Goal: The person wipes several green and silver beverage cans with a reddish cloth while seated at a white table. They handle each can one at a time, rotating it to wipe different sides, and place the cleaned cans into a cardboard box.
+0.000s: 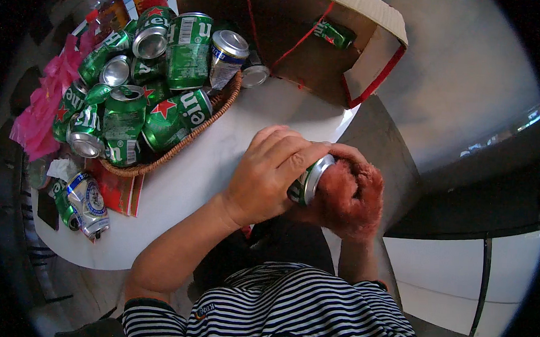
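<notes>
In front of my body, just past the table's near right edge, my left hand is wrapped round a green drink can. The can is tilted, its silver end facing right. My right hand is closed round a fuzzy reddish-brown cloth and presses it to that silver end. Most of the can is hidden under my left fingers. To the left, a wicker basket is heaped with several green cans, some dented. A silver and blue can leans at its right rim.
An open cardboard box with red cord holds a green can. Beside the basket's near end lie a crushed silver can, red paper and a dark phone-like slab. Pink plastic bunches at the far left of the white table.
</notes>
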Action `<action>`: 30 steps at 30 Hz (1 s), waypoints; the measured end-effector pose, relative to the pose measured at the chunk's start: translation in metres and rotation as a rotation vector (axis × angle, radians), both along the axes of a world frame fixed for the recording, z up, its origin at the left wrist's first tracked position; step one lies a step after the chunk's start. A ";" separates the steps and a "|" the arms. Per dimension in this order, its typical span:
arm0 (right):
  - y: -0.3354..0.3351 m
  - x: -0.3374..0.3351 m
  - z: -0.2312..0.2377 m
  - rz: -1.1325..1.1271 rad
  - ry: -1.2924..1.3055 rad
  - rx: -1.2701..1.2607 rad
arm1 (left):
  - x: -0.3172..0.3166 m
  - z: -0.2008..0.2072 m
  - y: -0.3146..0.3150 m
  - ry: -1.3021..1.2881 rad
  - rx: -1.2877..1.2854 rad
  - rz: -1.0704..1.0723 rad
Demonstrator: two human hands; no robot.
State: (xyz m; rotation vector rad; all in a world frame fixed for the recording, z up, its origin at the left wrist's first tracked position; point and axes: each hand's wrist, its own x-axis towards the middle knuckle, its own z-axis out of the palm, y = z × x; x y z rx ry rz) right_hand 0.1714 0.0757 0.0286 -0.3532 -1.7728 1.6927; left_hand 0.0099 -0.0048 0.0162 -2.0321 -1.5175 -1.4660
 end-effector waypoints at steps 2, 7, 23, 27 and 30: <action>-0.001 -0.002 -0.017 -0.037 0.082 -0.212 | 0.000 0.002 0.000 0.039 -0.025 0.032; 0.003 -0.009 -0.014 -0.007 0.050 -0.085 | -0.003 0.002 -0.002 0.087 -0.033 0.146; 0.005 -0.007 -0.061 0.031 0.563 -0.347 | 0.001 0.006 -0.006 -0.344 -0.107 0.057; -0.011 -0.005 -0.049 -0.176 0.088 -0.339 | -0.005 -0.004 0.001 -0.991 -0.206 -0.215; 0.003 -0.007 -0.013 -0.063 0.072 -0.169 | -0.004 -0.001 -0.003 -1.339 -0.389 -0.364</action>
